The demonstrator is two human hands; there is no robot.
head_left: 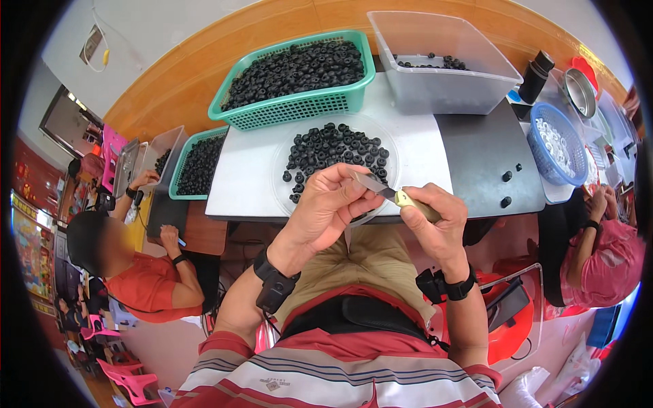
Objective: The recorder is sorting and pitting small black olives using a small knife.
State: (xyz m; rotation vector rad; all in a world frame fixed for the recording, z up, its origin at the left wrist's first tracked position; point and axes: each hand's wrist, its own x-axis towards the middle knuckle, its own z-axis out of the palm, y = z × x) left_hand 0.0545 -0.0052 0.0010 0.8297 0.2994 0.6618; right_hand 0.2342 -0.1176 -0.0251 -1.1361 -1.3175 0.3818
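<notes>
In my right hand (439, 217) is a knife (413, 202) with a pale yellow handle; my fingers wrap round the handle. Its metal blade points left, to the fingers of my left hand (323, 207). Those fingers are pinched together by the blade, and whatever they hold is hidden behind them. Both hands are raised over the front edge of a round clear tray (277, 187). Many small black rounded parts (333, 146) lie heaped on that tray, a few of them loose near its left side.
A green basket (299, 109) full of black parts stands behind the tray, with a clear plastic bin (442, 95) to its right. Loose black parts (506, 202) lie on the dark tabletop. A blue basket (564, 166) holds white pieces. People (160, 279) sit on both sides.
</notes>
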